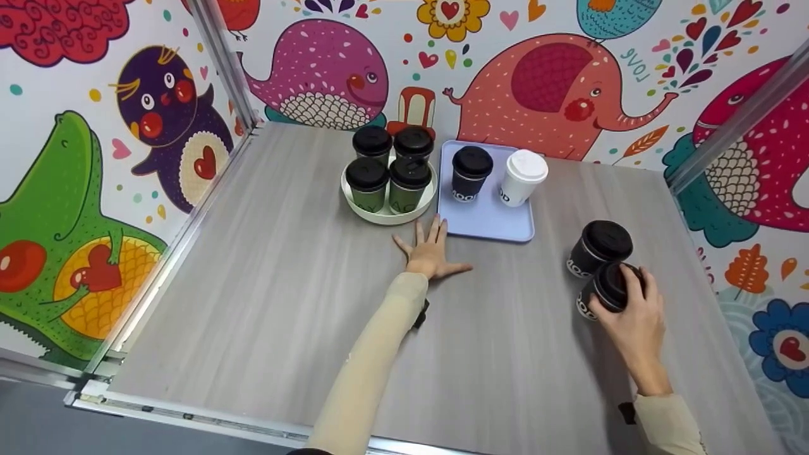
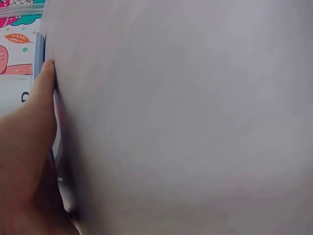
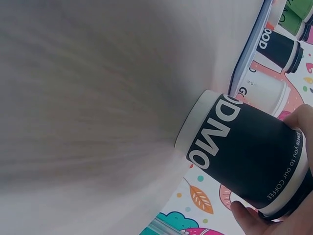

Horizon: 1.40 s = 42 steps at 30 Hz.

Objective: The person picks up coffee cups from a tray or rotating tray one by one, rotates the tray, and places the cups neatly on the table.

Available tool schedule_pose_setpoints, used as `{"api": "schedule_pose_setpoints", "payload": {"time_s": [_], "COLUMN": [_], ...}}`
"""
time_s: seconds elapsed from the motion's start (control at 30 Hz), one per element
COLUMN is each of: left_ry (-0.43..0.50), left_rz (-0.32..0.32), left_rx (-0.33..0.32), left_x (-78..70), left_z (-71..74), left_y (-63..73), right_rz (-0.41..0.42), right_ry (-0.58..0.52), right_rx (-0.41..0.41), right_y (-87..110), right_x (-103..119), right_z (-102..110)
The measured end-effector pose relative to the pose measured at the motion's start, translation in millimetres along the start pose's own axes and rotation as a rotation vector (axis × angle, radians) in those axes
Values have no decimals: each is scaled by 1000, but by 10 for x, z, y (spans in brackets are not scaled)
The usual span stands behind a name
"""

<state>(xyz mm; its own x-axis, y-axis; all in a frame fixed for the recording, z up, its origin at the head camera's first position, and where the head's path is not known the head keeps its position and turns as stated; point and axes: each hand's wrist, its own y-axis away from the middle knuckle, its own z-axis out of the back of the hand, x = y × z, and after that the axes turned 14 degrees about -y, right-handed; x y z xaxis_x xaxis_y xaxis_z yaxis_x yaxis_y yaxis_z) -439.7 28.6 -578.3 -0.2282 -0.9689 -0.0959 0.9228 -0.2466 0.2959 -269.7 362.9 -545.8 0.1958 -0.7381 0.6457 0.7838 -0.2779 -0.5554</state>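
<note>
Well, left hand (image 1: 431, 258) splaying empty, right hand (image 1: 635, 323) is gripping a tapered black paper cup (image 1: 604, 287); drift could be toppling its twin (image 1: 600, 246) nearer the rectangular lavender plastic tray (image 1: 490, 229).

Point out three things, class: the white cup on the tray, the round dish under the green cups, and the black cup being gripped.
White cup (image 1: 521, 187): head view, on its side wall.
Round dish (image 1: 387, 219): head view, on its front rim.
Gripped black cup (image 3: 247, 152): right wrist view, on its dark side.
</note>
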Motion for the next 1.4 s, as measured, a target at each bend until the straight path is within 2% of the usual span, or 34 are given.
{"api": "schedule_pose_setpoints", "payload": {"time_s": [0.2, 0.47, 0.63, 0.73, 0.9, 1.03, 1.13, 1.27, 1.4], "left_ry": [19, 17, 10, 12, 10, -9, -21, -30, -32], "left_rz": [-6, -5, 1, -3, -7, 1, 11, 19, 24], "left_rx": [-45, -54, -56, -53, -50, -56, -45, 1, 20], "left_x": [-9, 0, 13, 10, -7, 5, 30, 28, -8], "left_z": [48, 67, 61, 61, 66, 69, 77, 29, -40], "left_y": [94, 111, 108, 110, 110, 106, 72, -28, -72], "right_rz": [10, -10, -15, 13, 121, 227, 232, 93, -78], "right_ry": [-4, -13, 11, 39, 14, -73, -139, -182, -158], "right_rx": [15, 27, 64, 66, -1, -16, 25, 111, 182], "right_y": [-9, -15, -33, -46, -70, -108, -221, -523, -907], "right_x": [-11, 25, 75, 174, 514, 821, 972, 996, 841], "right_z": [20, 21, 42, 81, 23, -268, -602, -1068, -1440]}}
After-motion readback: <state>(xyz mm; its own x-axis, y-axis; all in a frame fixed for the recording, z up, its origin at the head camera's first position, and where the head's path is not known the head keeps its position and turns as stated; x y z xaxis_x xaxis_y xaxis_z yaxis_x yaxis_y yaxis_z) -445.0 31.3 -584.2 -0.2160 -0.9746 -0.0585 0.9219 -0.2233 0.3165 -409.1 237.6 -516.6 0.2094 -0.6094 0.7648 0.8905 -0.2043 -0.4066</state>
